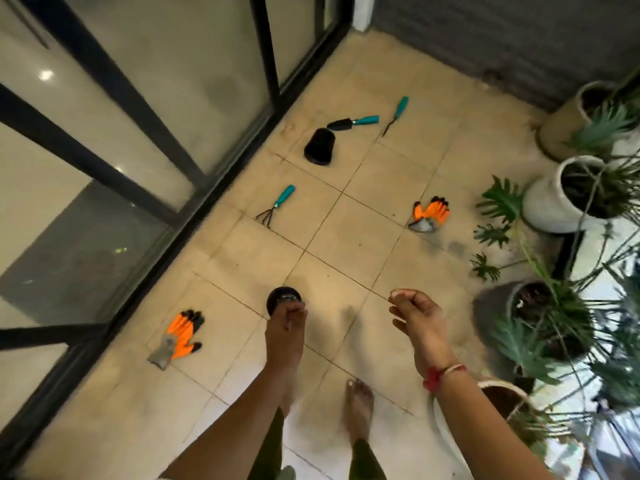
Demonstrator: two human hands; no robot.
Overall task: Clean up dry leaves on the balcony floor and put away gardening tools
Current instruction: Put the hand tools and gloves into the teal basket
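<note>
My left hand (285,323) reaches down and its fingers grip the rim of a small black pot (282,296) over the tiled floor. My right hand (415,315) hovers to the right with its fingers curled in; I see nothing in it. On the floor lie a teal-handled hand rake (275,206), a trowel (353,123) and a thin weeder (394,116). A larger black pot (320,147) lies overturned next to the trowel. One orange glove (180,336) lies at the left, another orange glove pair (429,214) at the right.
Glass sliding doors with black frames (194,209) run along the left. Potted plants fill the right side, among them a white pot (550,202) and a dark pot (498,306). A grey wall (502,39) closes the far end. My bare feet (360,407) stand on the tiles.
</note>
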